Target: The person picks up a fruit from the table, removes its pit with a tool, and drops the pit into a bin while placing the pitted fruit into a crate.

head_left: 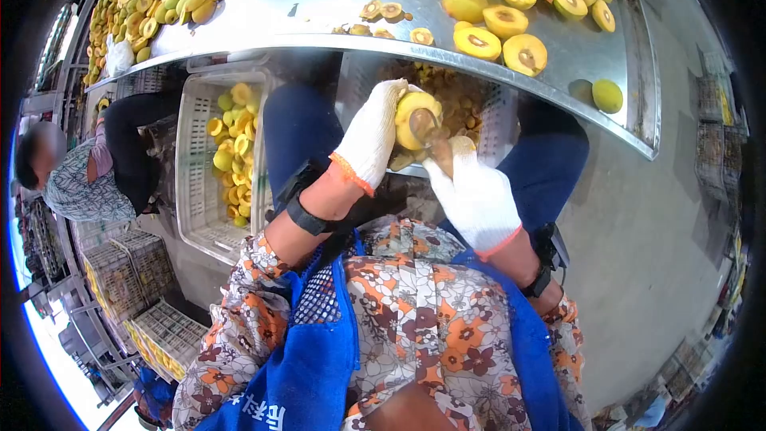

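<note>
My left hand [372, 137], in a white knit glove with an orange cuff, is closed around a halved yellow peach [414, 118]. The cut face of the peach, with a brown hollow or pit in its middle, is turned toward my right hand. My right hand [477, 201], gloved the same way, is closed on a pitting tool with a brownish handle [441, 156]. The tool's tip is at the cut face; its exact shape is blurred. Both hands are above a crate of pits and scraps [461, 104] between my knees.
A metal table [351, 0] in front carries many peach halves [525, 54] and a lone peach [607, 96] near its right corner. Left of my legs stands a white crate [187, 215] with peach halves. Another person [88, 179] sits farther left, near stacked crates [132, 271].
</note>
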A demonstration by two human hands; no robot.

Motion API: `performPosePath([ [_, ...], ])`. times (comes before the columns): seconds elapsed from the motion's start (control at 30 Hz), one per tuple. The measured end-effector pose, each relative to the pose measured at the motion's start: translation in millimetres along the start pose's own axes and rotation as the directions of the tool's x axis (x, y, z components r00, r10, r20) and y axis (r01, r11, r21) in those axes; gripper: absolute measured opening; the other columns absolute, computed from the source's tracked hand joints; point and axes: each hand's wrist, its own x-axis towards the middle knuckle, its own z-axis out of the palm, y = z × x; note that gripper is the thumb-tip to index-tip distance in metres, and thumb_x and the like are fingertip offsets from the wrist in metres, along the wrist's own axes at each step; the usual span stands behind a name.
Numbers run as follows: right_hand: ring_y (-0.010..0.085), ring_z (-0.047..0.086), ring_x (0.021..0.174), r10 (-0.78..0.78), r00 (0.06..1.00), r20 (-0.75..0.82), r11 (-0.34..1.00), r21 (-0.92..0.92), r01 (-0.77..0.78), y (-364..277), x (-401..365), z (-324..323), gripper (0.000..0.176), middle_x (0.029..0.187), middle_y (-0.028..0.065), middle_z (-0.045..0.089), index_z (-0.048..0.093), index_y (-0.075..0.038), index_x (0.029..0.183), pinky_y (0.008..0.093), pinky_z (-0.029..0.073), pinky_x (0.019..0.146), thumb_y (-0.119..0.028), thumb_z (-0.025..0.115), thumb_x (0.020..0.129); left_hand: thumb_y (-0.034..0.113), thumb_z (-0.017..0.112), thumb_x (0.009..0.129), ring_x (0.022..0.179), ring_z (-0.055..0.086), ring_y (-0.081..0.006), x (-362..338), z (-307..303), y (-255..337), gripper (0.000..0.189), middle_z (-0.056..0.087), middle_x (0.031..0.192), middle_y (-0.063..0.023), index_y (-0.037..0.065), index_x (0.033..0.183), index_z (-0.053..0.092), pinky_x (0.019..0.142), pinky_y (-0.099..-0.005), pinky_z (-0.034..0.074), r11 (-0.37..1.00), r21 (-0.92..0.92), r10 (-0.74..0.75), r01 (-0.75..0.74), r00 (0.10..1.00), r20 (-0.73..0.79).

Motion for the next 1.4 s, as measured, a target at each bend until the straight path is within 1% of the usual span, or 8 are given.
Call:
performPosePath([
  [0.37, 0.0273, 0.065, 0.052, -0.099, 0.99, 0.105, 0.984, -0.135, 0.113, 3, -10, -1, 0.024, 0.063, 0.0115, 0.062, 0.065, -0.005, 0.097, 0.0393, 0.052, 0.048, -0.029, 0.064, 0.097, 0.051, 0.052, 0.099, 0.092, 0.07, -0.0207, -5, -8, 23, 0.043, 0.069, 0.106, -0.0086, 0.013, 0.117, 0.065, 0.069, -0.0404, 0.06, 0.94, 0.311, -0.151, 0.138, 0.988, 0.016],
  [0.43, 0.0326, 0.067, 0.057, 0.184, 0.963, 0.197, 0.98, -0.117, -0.163, -4, -7, 3, 0.029, 0.066, 0.0167, 0.064, 0.061, -0.003, 0.105, 0.0417, 0.054, 0.051, -0.03, 0.063, 0.097, 0.056, 0.05, 0.1, 0.094, 0.069, -0.0205, 14, -32, 19, 0.048, 0.069, 0.104, -0.0087, 0.014, 0.118, 0.063, 0.069, -0.0403, 0.059, 0.009, 0.708, 0.287, -0.706, 0.68, 0.675],
  [0.47, 0.0326, 0.067, 0.057, 0.182, 0.963, 0.197, 0.98, -0.116, -0.162, -4, -7, 5, 0.029, 0.066, 0.0167, 0.064, 0.061, -0.003, 0.105, 0.0417, 0.054, 0.051, -0.03, 0.063, 0.097, 0.057, 0.05, 0.1, 0.093, 0.068, -0.0215, 17, -26, 7, 0.052, 0.068, 0.107, -0.0101, 0.011, 0.122, 0.061, 0.069, -0.0369, 0.058, 0.681, 0.667, 0.108, -0.302, 0.942, 0.316],
  [0.6, 0.0452, 0.067, 0.067, 0.291, 0.927, 0.236, 0.911, 0.226, -0.344, 3, 4, 7, 0.037, 0.075, 0.0258, 0.066, 0.052, 0.002, 0.114, 0.0503, 0.054, 0.056, -0.03, 0.06, 0.098, 0.036, 0.053, 0.103, 0.101, 0.065, -0.021, 15, -21, 24, 0.044, 0.062, 0.126, -0.0139, 0.006, 0.135, 0.054, 0.077, -0.0333, 0.057, 0.951, 0.209, -0.293, 0.227, 0.876, 0.383],
  [0.73, 0.049, 0.066, 0.079, 0.339, 0.924, 0.177, 0.779, 0.498, -0.381, -12, 8, 2, 0.036, 0.085, 0.0308, 0.065, 0.05, 0.003, 0.118, 0.0502, 0.054, 0.066, -0.027, 0.057, 0.1, 0.004, 0.049, 0.096, 0.116, 0.056, -0.0175, -13, 14, -7, 0.052, 0.052, 0.139, -0.0131, 0.006, 0.148, 0.042, 0.096, -0.0291, 0.049, 0.558, 0.402, 0.606, -0.725, 0.688, 0.4],
  [0.93, 0.0098, 0.051, 0.052, 0.183, 0.666, 0.723, -0.104, 0.688, -0.719, -7, 8, -16, 0.024, 0.069, 0.0001, 0.054, 0.053, -0.004, 0.113, 0.0277, 0.04, 0.047, -0.025, 0.057, 0.101, 0.022, 0.045, 0.105, 0.092, 0.061, -0.0098, -2, 2, 24, 0.032, 0.066, 0.1, -0.0056, 0.003, 0.123, 0.063, 0.085, -0.0272, 0.051, 0.82, 0.383, 0.253, -0.424, 0.87, 0.422],
  [1.1, 0.0076, 0.043, 0.044, 0.227, 0.619, 0.752, -0.202, 0.658, -0.725, -26, 17, -23, 0.021, 0.064, -0.0044, 0.048, 0.049, -0.011, 0.118, 0.0249, 0.033, 0.04, -0.025, 0.056, 0.103, 0.014, 0.051, 0.102, 0.088, 0.06, -0.0082, -11, 19, -9, 0.024, 0.067, 0.106, -0.0044, 0.005, 0.119, 0.065, 0.082, -0.0249, 0.051, 0.531, 0.463, 0.71, -0.71, 0.671, 0.214],
  [1.4, 0.0067, 0.036, 0.04, -0.039, 0.621, 0.783, -0.49, 0.527, -0.694, -22, 7, -21, 0.011, 0.063, -0.0016, 0.045, 0.05, -0.011, 0.103, 0.0233, 0.027, 0.035, -0.021, 0.051, 0.107, 0.034, 0.046, 0.108, 0.077, 0.058, -0.0071, -4, 9, -7, 0.039, 0.066, 0.083, -0.0012, 0.005, 0.096, 0.07, 0.071, -0.0225, 0.047, 0.694, 0.497, 0.493, -0.521, 0.847, 0.2],
])
